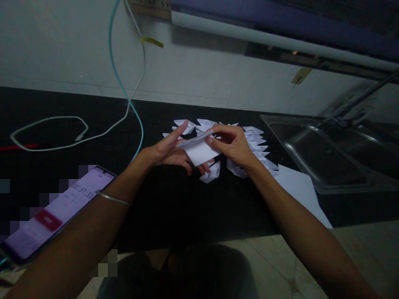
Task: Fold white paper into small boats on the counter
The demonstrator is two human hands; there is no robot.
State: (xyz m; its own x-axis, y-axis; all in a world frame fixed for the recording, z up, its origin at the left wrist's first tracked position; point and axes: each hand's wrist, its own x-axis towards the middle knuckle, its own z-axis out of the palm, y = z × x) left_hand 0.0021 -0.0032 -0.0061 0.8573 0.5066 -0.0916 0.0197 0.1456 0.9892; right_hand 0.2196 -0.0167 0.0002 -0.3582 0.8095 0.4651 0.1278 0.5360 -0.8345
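Observation:
A folded piece of white paper (202,153) is up above the dark counter, between my two hands. My right hand (233,143) pinches its upper right edge between thumb and fingers. Under its left end lies my left hand (171,154), palm up, with the thumb raised and the fingers spread. The paper touches or nearly touches that palm. Several folded white paper boats (255,139) stand close together on the counter behind and beside my hands. One more folded boat (212,173) sits just below the held paper, partly hidden by my left fingertips.
Flat white sheets (299,189) lie by my right forearm, near the steel sink (330,153). A phone (59,211) with a lit screen lies beside my left forearm. White and teal cables (137,114) run down the wall onto the dark counter (156,207).

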